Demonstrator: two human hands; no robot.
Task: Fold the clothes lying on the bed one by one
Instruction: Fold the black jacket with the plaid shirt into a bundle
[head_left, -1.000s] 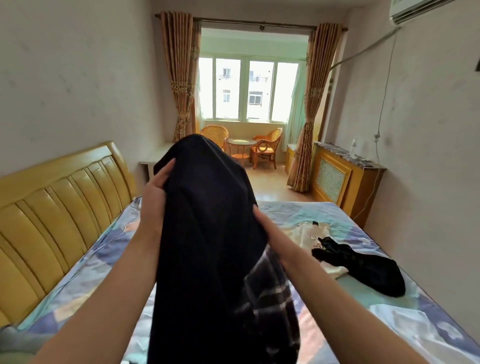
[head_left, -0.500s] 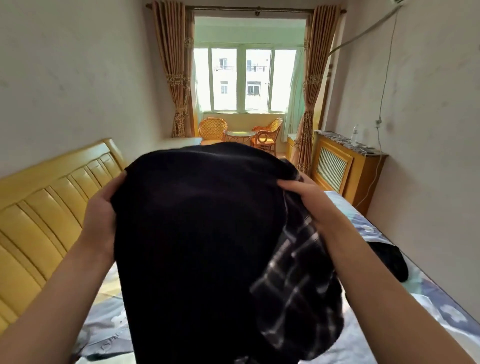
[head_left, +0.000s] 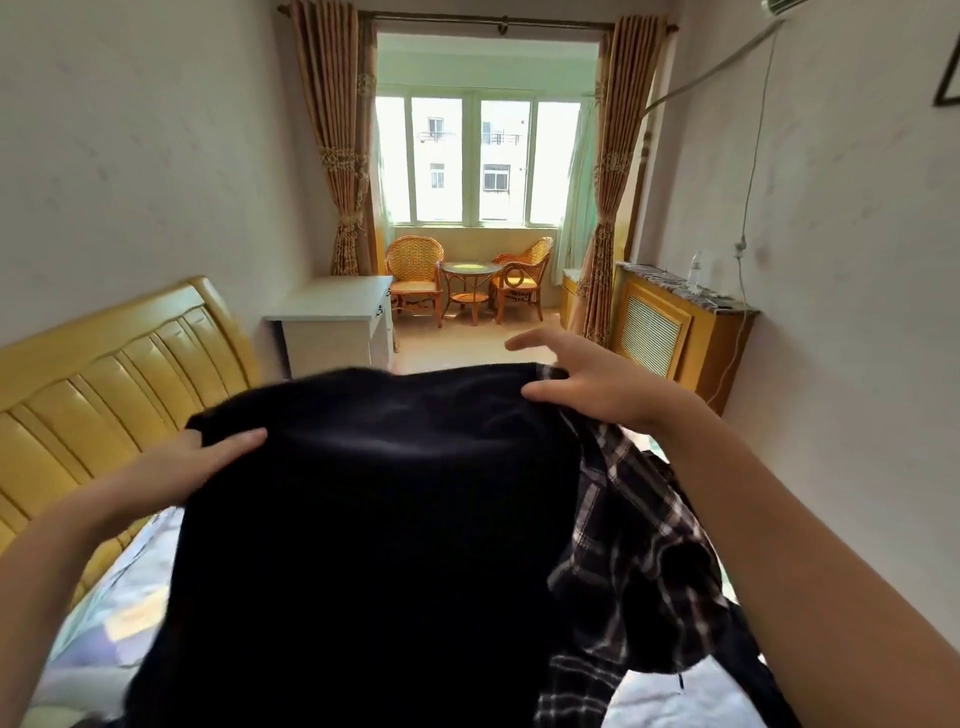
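left hand + right hand | grip dark garment | above bed

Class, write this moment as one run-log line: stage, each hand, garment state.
stage: spreading garment | left hand: grips dark garment top edge | right hand: pinches other corner, fingers partly spread | garment: held up above bed, unfolded, plaid lining showing

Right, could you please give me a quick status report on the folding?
Left hand and right hand both grip the dark garment's top edge, held up over the bed. Plaid lining hangs out on the right. Nothing folded yet.
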